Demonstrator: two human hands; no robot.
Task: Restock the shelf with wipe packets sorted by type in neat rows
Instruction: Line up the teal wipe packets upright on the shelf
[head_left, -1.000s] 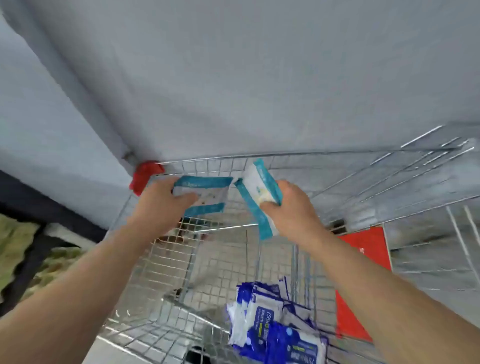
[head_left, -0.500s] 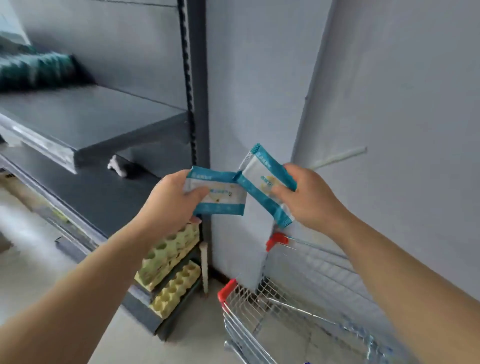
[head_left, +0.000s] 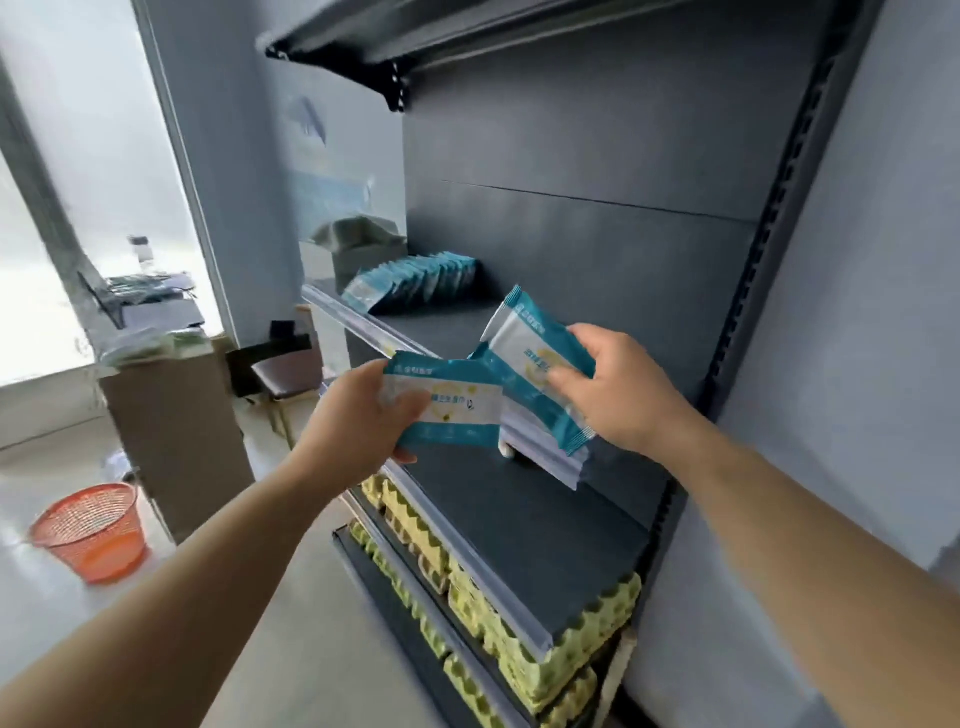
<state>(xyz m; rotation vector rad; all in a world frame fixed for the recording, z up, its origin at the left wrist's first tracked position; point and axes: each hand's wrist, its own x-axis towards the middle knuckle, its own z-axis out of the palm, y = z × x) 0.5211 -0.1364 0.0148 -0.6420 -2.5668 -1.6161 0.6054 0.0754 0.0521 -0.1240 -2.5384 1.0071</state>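
Lifted to shelf (head_left: 524, 525), left hand (head_left: 358, 421) grip curled round level packet (head_left: 457, 410), right hand (head_left: 623, 395) grip round tilted packet (head_left: 530, 353), print blurred.

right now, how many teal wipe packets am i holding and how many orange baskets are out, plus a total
teal wipe packets in hand: 2, left packet in the left hand, right packet in the right hand
orange baskets: 1
total: 3
row of packets on the shelf: too overlapped to count, left out
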